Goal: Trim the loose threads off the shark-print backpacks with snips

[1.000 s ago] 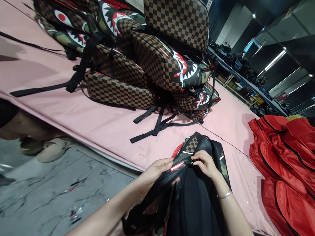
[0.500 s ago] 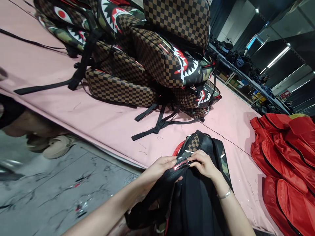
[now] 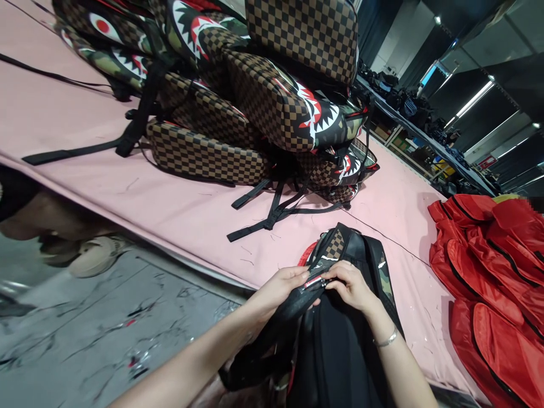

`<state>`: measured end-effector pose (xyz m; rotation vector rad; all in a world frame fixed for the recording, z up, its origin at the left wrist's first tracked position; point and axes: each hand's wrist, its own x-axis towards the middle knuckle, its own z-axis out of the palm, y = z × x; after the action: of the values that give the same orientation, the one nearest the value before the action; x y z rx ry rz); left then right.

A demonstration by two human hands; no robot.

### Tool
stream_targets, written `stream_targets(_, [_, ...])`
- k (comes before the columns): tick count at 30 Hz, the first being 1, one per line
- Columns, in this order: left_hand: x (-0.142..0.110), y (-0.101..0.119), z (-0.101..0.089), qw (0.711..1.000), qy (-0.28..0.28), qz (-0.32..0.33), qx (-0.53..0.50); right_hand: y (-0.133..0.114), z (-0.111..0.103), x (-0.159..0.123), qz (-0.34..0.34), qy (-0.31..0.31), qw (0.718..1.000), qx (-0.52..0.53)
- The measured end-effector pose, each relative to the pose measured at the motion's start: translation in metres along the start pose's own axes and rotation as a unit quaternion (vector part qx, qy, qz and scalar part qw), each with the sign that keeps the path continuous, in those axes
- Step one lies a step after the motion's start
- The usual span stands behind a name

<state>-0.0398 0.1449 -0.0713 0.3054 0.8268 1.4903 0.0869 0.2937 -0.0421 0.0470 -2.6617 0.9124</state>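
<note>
A black backpack [image 3: 340,351] lies back panel up at the near edge of the pink table, with checked and camouflage patches near its top. My left hand [image 3: 285,286] is closed around its padded shoulder strap [image 3: 297,303], thumb on top. Just to the right, my right hand [image 3: 348,283] pinches the same strap at its patterned part, thumb and fingertips together. Between the two hands shows a small red and white patch [image 3: 313,281] on the strap. Whether the right fingertips also hold something small I cannot tell.
A pile of checked backpacks [image 3: 263,107] with shark-mouth prints stands farther back on the pink table [image 3: 170,221], loose straps trailing. Red bags [image 3: 480,272] lie at the right. Beyond the table's left edge are a person's shoe [image 3: 96,258] and litter on the floor.
The strap between my hands has turned slightly, and the red and white patch now looks smaller and flatter. Both hands keep their hold. The view has shifted slightly.
</note>
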Motion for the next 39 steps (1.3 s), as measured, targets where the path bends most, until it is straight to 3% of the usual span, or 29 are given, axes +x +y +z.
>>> stream_targets(4, [0.0,-0.004,0.003,0.999,0.015,0.015,-0.031,-0.009,0.005,-0.012,0.018,0.037,0.999,-0.024])
stream_targets(10, [-0.008,-0.016,0.012,0.982,0.141,0.088,-0.087,-0.034,0.023,-0.05,0.166,0.17,0.97,-0.05])
stream_targets(16, [-0.023,-0.029,0.024,0.974,0.194,0.115,0.006,-0.057,0.04,-0.07,0.217,0.213,0.951,-0.057])
stream_targets(25, [-0.024,-0.033,0.032,0.962,0.211,0.12,0.128,-0.072,0.05,-0.076,0.253,0.237,0.935,-0.071])
stream_targets(34, [-0.023,-0.035,0.032,0.972,0.201,0.092,0.076,-0.071,0.056,-0.076,0.255,0.254,0.931,-0.062])
stream_targets(39, [-0.025,-0.036,0.034,0.97,0.208,0.094,0.08,-0.076,0.066,-0.068,0.243,0.254,0.926,-0.135])
